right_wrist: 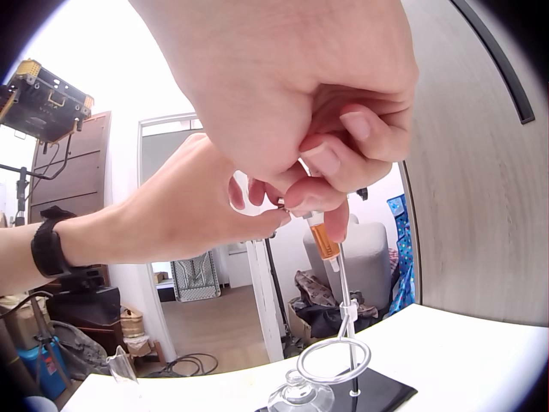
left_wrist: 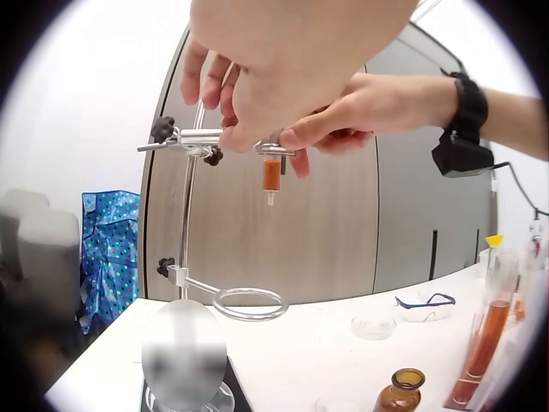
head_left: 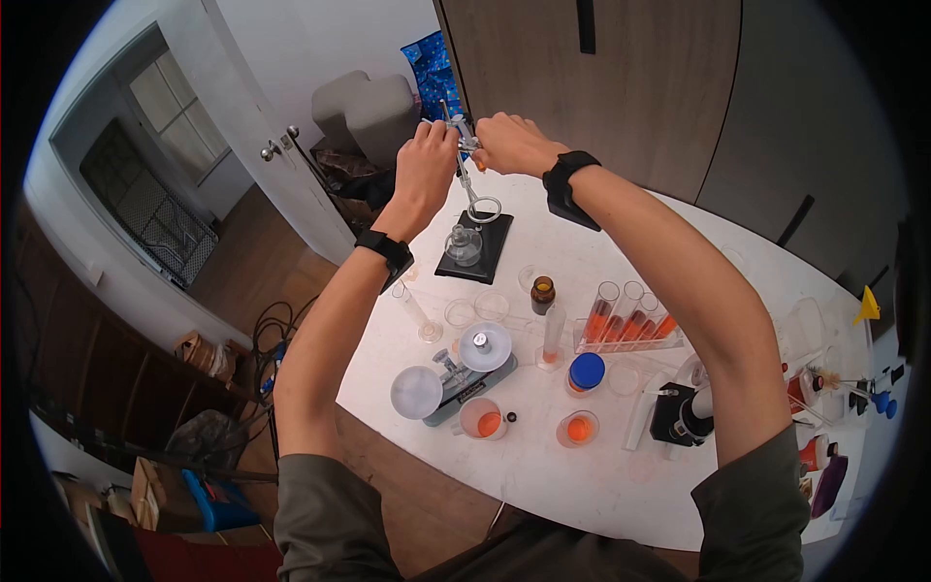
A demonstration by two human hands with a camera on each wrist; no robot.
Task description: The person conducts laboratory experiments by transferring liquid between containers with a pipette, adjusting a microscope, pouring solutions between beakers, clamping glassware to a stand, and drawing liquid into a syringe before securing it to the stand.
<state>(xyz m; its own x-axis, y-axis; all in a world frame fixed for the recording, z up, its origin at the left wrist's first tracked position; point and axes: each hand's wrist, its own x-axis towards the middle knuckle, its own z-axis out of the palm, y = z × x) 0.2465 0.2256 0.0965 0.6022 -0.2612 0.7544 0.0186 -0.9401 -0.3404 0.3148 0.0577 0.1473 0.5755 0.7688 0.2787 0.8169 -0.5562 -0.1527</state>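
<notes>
A retort stand has a black base (head_left: 495, 242), an upright metal rod (left_wrist: 186, 223) and a ring (left_wrist: 250, 305) partway up. High on the rod is a metal clamp (left_wrist: 202, 136). My left hand (head_left: 427, 165) grips the clamp's arm, thumb along it. From the other side my right hand (head_left: 519, 145) pinches the clamp's outer end between thumb and curled fingers. Just below those fingers, a small clear tube of orange liquid with a narrow tip (left_wrist: 271, 176) hangs upright in the clamp. Its upper part is hidden. Under the ring sits a round glass vessel (right_wrist: 300, 396).
Nearer on the white table are a balance (head_left: 417, 391), an amber bottle (head_left: 543, 299), a measuring cylinder (head_left: 553, 335) and a rack of test tubes (head_left: 630, 346) with orange liquid. A blue-lidded jar (head_left: 587, 371), beakers (head_left: 482, 419) and a black instrument (head_left: 676, 415) stand closer still.
</notes>
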